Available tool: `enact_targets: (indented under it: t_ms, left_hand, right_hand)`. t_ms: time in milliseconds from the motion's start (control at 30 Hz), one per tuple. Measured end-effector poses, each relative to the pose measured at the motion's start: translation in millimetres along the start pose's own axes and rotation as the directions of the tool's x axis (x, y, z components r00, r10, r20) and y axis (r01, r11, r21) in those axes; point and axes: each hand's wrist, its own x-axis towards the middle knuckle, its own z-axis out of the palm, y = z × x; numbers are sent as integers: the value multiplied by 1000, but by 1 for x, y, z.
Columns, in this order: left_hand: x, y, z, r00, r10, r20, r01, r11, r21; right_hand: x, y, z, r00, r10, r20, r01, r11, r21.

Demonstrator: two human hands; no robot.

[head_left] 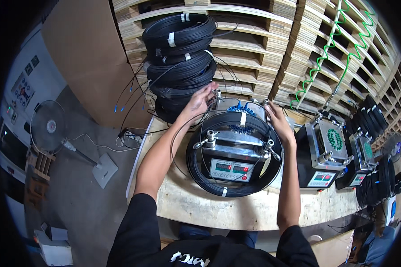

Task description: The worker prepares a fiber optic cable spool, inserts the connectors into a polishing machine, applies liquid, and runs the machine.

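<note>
Coil of thin black cable (194,162), bound with white tape, lies slanted around the front of a metal-topped machine (243,138), where blue connectors (239,108) are set. The left hand (199,103) is at the far left clamp knob (218,94), the right hand (279,121) at the far right one; whether they grasp, one cannot tell. The plywood bench (182,205) stands before stacked wooden pallets (278,36); more cable coils (179,67) are piled at far left. The control panel (231,171) carries red lit digits and small printing.
</note>
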Motion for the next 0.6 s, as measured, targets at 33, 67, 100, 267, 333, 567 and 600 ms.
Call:
enact_targets:
  t_ms: [33, 67, 100, 267, 333, 567, 600]
  left_hand:
    - [6, -11, 6, 997, 20, -68, -22, 999, -30]
    - [7, -19, 4, 988, 41, -149, -49, 998, -49]
    - [11, -24, 2, 965, 72, -253, -73, 997, 7]
    - [23, -29, 21, 929, 139, -344, -110, 989, 102]
    - [23, -31, 20, 892, 184, -412, -101, 971, 215]
    - [11, -38, 18, 939, 161, -304, -182, 983, -41]
    - [14, -35, 17, 939, 160, -306, -181, 983, -41]
  right_hand:
    - [-8, 11, -5, 999, -26, -40, 27, 1000, 11]
    - [-13, 13, -1, 996, -54, -67, 56, 998, 31]
    - [-17, 15, 2, 994, -36, -104, 43, 997, 67]
    - [-10, 23, -8, 995, -44, -95, 42, 999, -19]
    - [-11, 18, -8, 994, -69, -88, 68, 998, -17]
    - [-7, 28, -8, 988, -75, -133, 71, 997, -36]
    - [-6, 27, -7, 989, -69, -130, 63, 997, -46]
